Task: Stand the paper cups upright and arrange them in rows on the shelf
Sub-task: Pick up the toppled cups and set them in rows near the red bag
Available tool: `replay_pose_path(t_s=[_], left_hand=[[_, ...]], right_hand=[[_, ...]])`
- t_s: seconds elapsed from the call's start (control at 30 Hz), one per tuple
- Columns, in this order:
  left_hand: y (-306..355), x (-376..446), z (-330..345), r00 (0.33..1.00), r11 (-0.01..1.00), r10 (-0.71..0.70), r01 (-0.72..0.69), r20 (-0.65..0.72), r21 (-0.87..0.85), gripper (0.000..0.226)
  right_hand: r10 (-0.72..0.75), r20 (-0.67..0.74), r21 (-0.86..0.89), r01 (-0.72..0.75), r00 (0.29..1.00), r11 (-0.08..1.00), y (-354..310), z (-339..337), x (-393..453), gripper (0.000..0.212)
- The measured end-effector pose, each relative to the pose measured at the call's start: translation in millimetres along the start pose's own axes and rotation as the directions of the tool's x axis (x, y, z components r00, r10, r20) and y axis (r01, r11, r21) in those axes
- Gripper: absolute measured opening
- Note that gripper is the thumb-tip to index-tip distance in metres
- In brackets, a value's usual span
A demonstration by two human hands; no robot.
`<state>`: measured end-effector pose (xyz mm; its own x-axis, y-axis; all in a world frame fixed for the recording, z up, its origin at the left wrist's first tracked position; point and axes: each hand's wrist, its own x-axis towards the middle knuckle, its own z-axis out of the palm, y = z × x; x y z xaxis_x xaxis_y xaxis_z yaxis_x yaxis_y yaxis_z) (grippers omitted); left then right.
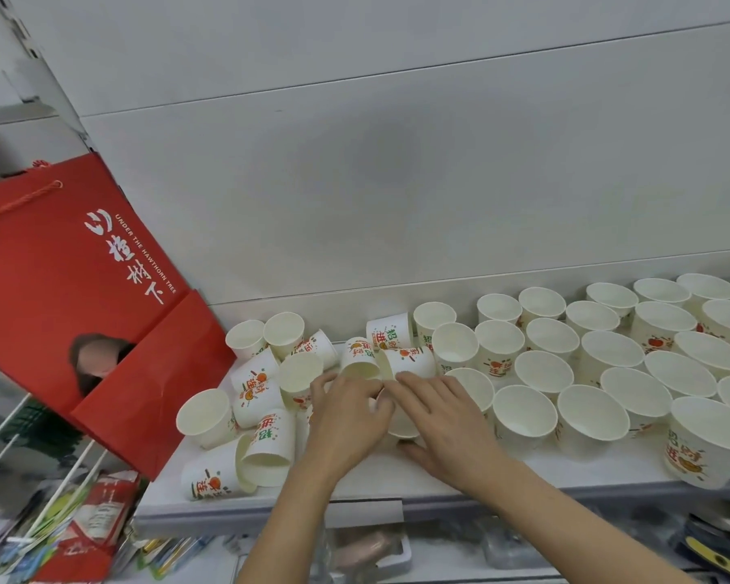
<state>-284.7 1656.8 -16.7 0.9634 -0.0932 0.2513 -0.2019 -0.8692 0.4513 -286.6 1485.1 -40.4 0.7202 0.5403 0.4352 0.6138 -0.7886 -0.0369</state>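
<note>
White shelf: white paper cups with red-and-green print. Right end: upright cups standing in rows, back edge to front edge. Left end: tumbled cups, some lying on their sides, some upright. Near the front edge at the middle: one cup between my left hand and right hand, fingers of both curled round it. Beyond the left end: a red paper gift bag, leaning.

Two bare forearms and hands — no sleeves, no rings
</note>
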Motion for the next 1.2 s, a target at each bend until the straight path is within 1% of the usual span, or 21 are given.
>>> replay_pose_path(t_s=[0.03, 0.07, 0.1, 0.13, 0.17, 0.2, 0.27, 0.3, 0.37, 0.53, 0.63, 0.73, 0.83, 0.9, 0.93, 0.97, 1.03, 1.07, 1.1, 1.13, 1.2], left_hand=[[-2, 7, -9, 0.999, 0.992, -0.040, 0.040, 0.002, -0.123, 0.038], [-5, 18, -17, 0.997, 0.981, -0.066, 0.059, -0.035, -0.185, 0.038], [-6, 31, -23, 0.995, 0.990, -0.050, 0.038, -0.084, -0.135, 0.037], [-6, 44, -25, 0.996, 1.000, 0.006, -0.005, -0.091, 0.007, 0.037], [-4, 57, -22, 0.998, 0.987, 0.054, -0.050, -0.025, 0.155, 0.041], [1, 68, -16, 0.993, 0.959, 0.077, -0.098, 0.089, 0.267, 0.051], [6, 84, 3, 0.953, 0.904, 0.048, -0.168, 0.299, 0.392, 0.069], [6, 88, 14, 0.940, 0.881, 0.052, -0.202, 0.338, 0.427, 0.071], [0, 90, 28, 0.935, 0.835, 0.093, -0.261, 0.343, 0.484, 0.067], [-5, 91, 35, 0.927, 0.879, 0.183, -0.303, 0.328, 0.369, 0.060], [-2, 99, 27, 0.906, 0.868, 0.244, -0.363, 0.346, 0.339, 0.062], [0, 104, 23, 0.868, 0.865, 0.298, -0.422, 0.397, 0.272, 0.069], [1, 105, 26, 0.835, 0.878, 0.338, -0.446, 0.433, 0.174, 0.086], [-2, 110, 19, 0.793, 0.928, 0.306, -0.373, 0.527, 0.021, 0.098], [-6, 113, 11, 0.768, 0.948, 0.295, -0.310, 0.568, -0.073, 0.098], [-11, 119, 2, 0.757, 0.957, 0.290, -0.234, 0.585, -0.171, 0.092], [-19, 132, -14, 0.805, 0.952, 0.242, -0.089, 0.541, -0.293, 0.067], [-22, 140, -16, 0.854, 0.962, 0.194, -0.069, 0.483, -0.265, 0.058], [-22, 147, -14, 0.890, 0.981, 0.162, -0.099, 0.425, -0.167, 0.053], [-21, 152, -8, 0.899, 0.988, 0.156, -0.151, 0.409, -0.045, 0.051], [-16, 157, 10, 0.869, 0.957, 0.165, -0.255, 0.466, 0.137, 0.050]], right_hand=[[0.020, -0.008, -0.029, -0.020, 1.000, 0.999, 1, 1, -1, 0.081], [0.039, -0.018, -0.066, -0.040, 0.999, 0.997, 2, 2, -2, 0.082], [0.055, -0.029, -0.101, -0.058, 0.998, 0.993, 2, 3, -3, 0.083], [0.069, -0.037, -0.131, -0.073, 0.997, 0.989, 1, 5, -4, 0.084], [0.081, -0.046, -0.153, -0.087, 0.996, 0.984, 1, 7, -5, 0.086], [0.092, -0.054, -0.166, -0.100, 0.994, 0.981, 1, 8, -6, 0.086], [0.098, -0.056, -0.171, -0.106, 0.994, 0.980, 3, 7, -5, 0.085], [0.094, -0.051, -0.160, -0.101, 0.994, 0.982, 4, 5, -5, 0.083], [0.087, -0.037, -0.119, -0.091, 0.996, 0.989, 6, 0, -5, 0.080], [0.085, 0.004, -0.085, -0.085, 0.996, 0.993, 6, -4, -6, 0.076], [0.090, -0.007, -0.071, -0.090, 0.996, 0.993, 6, -2, -10, 0.073], [0.115, -0.022, -0.052, -0.116, 0.993, 0.992, 7, -3, -14, 0.077], [0.174, 0.018, -0.025, -0.174, 0.985, 0.984, 7, -6, -12, 0.082], [0.209, 0.050, 0.007, -0.209, 0.977, 0.978, 7, -11, -8, 0.084], [0.215, 0.068, 0.019, -0.216, 0.974, 0.976, 9, -14, -7, 0.086], [0.213, 0.086, 0.028, -0.216, 0.973, 0.976, 11, -16, -7, 0.087], [0.193, 0.119, 0.027, -0.197, 0.974, 0.980, 14, -18, -5, 0.088], [0.186, 0.135, 0.017, -0.190, 0.973, 0.982, 15, -17, -3, 0.088], [0.188, 0.148, 0.004, -0.191, 0.971, 0.982, 15, -16, -2, 0.088], [0.195, 0.163, -0.007, -0.197, 0.967, 0.980, 14, -15, -1, 0.087], [0.206, 0.179, -0.024, -0.206, 0.962, 0.978, 13, -11, 0, 0.086]])
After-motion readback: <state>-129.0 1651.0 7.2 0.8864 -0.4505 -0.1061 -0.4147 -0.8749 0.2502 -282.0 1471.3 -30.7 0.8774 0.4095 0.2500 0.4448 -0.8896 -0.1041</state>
